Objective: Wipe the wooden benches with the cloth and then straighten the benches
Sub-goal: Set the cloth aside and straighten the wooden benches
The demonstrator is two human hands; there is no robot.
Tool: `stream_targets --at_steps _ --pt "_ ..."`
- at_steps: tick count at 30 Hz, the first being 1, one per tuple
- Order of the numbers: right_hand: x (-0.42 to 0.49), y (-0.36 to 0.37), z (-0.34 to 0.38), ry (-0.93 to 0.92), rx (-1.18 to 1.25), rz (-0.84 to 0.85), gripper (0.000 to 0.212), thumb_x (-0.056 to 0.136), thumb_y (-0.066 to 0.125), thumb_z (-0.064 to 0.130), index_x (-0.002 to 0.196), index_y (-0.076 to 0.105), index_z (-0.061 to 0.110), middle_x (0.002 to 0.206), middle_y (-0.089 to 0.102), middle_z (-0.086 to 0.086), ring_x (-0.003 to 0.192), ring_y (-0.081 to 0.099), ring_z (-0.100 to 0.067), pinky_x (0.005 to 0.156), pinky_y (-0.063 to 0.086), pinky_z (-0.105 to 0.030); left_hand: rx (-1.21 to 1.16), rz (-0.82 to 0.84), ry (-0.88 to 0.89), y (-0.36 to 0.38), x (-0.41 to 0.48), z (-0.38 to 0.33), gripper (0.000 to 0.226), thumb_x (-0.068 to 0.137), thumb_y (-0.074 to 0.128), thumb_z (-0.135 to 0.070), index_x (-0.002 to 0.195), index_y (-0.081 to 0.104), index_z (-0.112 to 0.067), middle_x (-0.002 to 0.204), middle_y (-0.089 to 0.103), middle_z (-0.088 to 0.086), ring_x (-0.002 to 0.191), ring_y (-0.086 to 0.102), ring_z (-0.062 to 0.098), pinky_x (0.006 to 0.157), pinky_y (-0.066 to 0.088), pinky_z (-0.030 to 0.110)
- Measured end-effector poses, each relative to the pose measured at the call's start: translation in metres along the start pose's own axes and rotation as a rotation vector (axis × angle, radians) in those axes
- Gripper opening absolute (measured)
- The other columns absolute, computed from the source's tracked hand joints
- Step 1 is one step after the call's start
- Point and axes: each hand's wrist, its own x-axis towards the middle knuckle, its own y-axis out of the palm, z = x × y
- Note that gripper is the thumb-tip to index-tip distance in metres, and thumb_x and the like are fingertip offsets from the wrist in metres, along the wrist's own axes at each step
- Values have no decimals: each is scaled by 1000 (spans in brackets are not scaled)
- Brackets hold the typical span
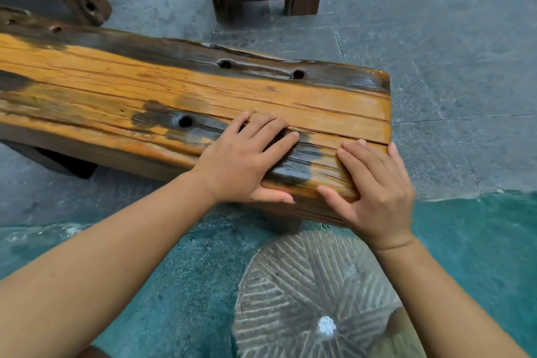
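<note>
Bench end under both flat palms.

Both hands press on the bench's near right end; the rest of its top lies bare. A grooved millstone crowds that corner, while stone floor beyond the right end stays open.

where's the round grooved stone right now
In the head view the round grooved stone lies low and right of centre, on the ground just below the near end of the wooden bench, between the person's forearms.
</note>
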Motion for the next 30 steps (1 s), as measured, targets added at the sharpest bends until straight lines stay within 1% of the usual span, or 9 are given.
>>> stream_targets --at_steps 5,8,11,14,17,21,25,27,30 --pt "23 20 -22 91 17 -68 47 94 56 49 111 74 9 121 70 -8 118 63 -32 103 44 -53 23 -37 -59 8 24 10 99 79 33 -88 142 44 -12 140 48 15 132 42 35 108 32 54" --pt "39 30 -35 146 42 -73 40 93 57 38 113 73 8 122 69 -9 119 61 -33 103 47 -46 37 -64 -72 16 40 16 98 79 32 -88 141 43 -12 140 48 14 131 42 35 107 34 53" --pt "57 40 -49 257 76 -44 35 92 56 28 116 73 9 126 68 -8 123 58 -33 108 43 -40 46 -44 -130 19 59 23 98 78 28 -89 143 38 -16 142 44 11 132 40 32 109 32 52" --pt "76 51 -62 339 100 -20 35 93 53 23 120 71 10 130 66 -8 128 54 -32 113 38 -37 50 -52 -173 26 79 32 98 77 27 -90 144 36 -18 143 43 9 132 39 30 109 32 51" --pt "95 67 -77 395 114 -29 37 93 49 24 121 71 13 132 65 -5 132 52 -28 113 36 -33 53 -83 -201 34 95 44 97 77 29 -89 142 39 -17 140 46 9 128 42 29 108 35 49" --pt "114 84 -100 394 135 -39 42 91 44 27 120 71 15 130 66 -5 132 53 -25 111 40 -35 55 -88 -218 40 116 54 96 77 28 -88 139 43 -15 135 50 9 124 45 29 105 37 47" --pt "137 103 -118 416 158 -1 45 92 40 28 123 70 17 134 64 -3 135 50 -22 113 38 -36 81 -86 -247 45 134 68 95 78 27 -87 139 43 -16 135 50 8 123 45 30 103 38 47" --pt "150 111 -125 447 172 -4 48 91 37 31 124 70 18 135 63 -2 135 49 -21 113 37 -35 106 -90 -260 50 145 75 94 79 26 -86 140 42 -16 135 50 8 123 45 30 103 38 47" --pt "157 119 -134 446 163 -22 52 89 34 33 124 70 18 134 63 -2 134 51 -21 113 38 -35 106 -91 -267 59 156 81 94 81 24 -85 141 40 -14 136 50 10 124 45 31 103 38 49"
